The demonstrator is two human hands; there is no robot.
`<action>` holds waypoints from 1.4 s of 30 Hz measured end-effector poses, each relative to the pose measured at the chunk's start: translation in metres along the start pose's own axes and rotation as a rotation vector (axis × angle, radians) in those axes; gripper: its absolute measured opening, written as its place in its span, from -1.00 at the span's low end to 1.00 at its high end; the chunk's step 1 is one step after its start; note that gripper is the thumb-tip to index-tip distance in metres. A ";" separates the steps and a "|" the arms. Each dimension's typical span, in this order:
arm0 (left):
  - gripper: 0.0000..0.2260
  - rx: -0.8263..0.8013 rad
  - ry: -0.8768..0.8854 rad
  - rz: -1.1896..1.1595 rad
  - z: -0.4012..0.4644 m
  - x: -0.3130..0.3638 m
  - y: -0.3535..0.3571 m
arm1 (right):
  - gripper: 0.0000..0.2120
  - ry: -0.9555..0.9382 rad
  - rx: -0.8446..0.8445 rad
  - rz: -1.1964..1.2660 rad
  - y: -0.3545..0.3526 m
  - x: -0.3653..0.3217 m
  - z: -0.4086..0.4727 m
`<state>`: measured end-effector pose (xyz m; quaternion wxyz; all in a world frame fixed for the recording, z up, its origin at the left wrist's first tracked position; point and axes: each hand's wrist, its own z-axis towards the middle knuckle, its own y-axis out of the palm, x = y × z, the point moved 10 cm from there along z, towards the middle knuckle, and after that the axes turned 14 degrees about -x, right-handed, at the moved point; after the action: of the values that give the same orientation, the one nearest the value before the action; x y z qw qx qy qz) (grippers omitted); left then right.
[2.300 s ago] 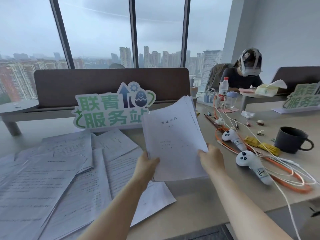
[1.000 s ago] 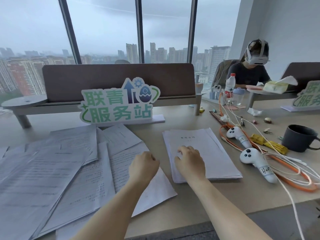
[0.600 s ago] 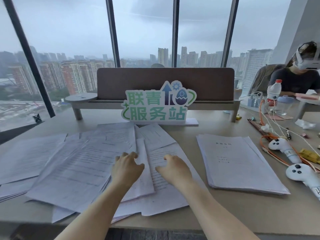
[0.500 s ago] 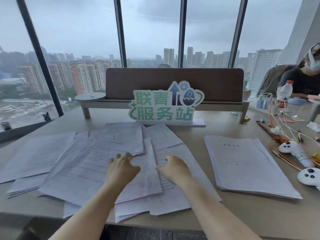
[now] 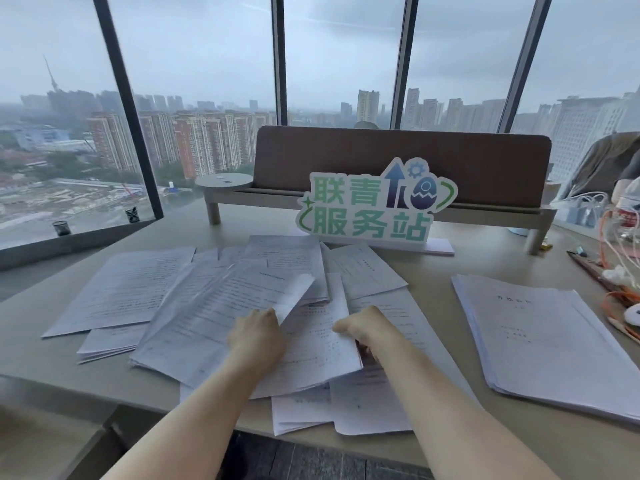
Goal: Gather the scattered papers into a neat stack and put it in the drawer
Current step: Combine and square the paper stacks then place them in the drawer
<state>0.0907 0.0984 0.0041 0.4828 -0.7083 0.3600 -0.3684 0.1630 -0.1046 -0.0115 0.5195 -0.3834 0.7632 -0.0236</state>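
Head view of a desk [image 5: 450, 278] beside tall windows [image 5: 207, 81]. Loose papers [image 5: 131, 289] lie overlapping across the left and middle of the desk, some hanging over its near edge. The left hand [image 5: 258, 336] rests on this spread with its fingers curled round the lifted near-right corner of one sheet [image 5: 225, 306], which bends upward and appears blurred. The right hand [image 5: 369, 329] lies just beside it, to the right, with its fingers curled down at the right edge of another sheet [image 5: 311, 355]; whether it grips that edge or only presses it cannot be told. The two hands are near each other but apart. A gathered stack [image 5: 543, 341] of papers lies flat on the right part of the desk, well apart from the loose papers, its edges roughly aligned. A green and white sign [image 5: 374, 213] stands upright behind the papers, in front of a brown divider panel [image 5: 398, 161]. Orange and white cables [image 5: 620, 296] lie at the far right edge. No drawer is in view.
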 end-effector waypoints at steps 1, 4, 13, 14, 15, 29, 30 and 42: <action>-0.73 0.026 0.000 0.036 -0.001 0.000 -0.004 | -0.76 0.003 -0.026 -0.023 0.006 -0.002 0.002; -0.77 0.072 -0.037 0.057 -0.003 -0.009 -0.017 | -0.85 -0.059 -0.015 -0.114 0.013 -0.010 0.004; -0.88 0.132 0.193 -0.282 0.002 0.020 -0.035 | -0.80 -0.298 0.291 0.101 -0.035 -0.011 -0.014; -0.83 0.135 0.233 -0.315 0.001 0.031 -0.036 | -0.80 -0.315 0.286 0.126 -0.038 -0.011 -0.015; -0.81 0.134 0.271 -0.346 0.000 0.042 -0.037 | -0.80 -0.319 0.265 0.145 -0.038 -0.010 -0.015; -0.75 -0.008 0.470 -0.445 -0.016 0.147 0.018 | -0.38 -0.151 0.035 0.416 -0.039 0.023 -0.009; -0.74 -0.009 0.477 -0.465 -0.017 0.149 0.018 | -0.38 -0.140 0.031 0.403 -0.039 0.026 -0.004; -0.73 -0.151 0.444 -0.876 -0.005 0.108 0.020 | -0.84 -0.061 0.182 0.155 -0.066 0.034 -0.009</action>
<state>0.1335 -0.0023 0.0056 0.1416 -0.7303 0.1483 -0.6516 0.1872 -0.1749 -0.0056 0.5755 -0.2748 0.7692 -0.0409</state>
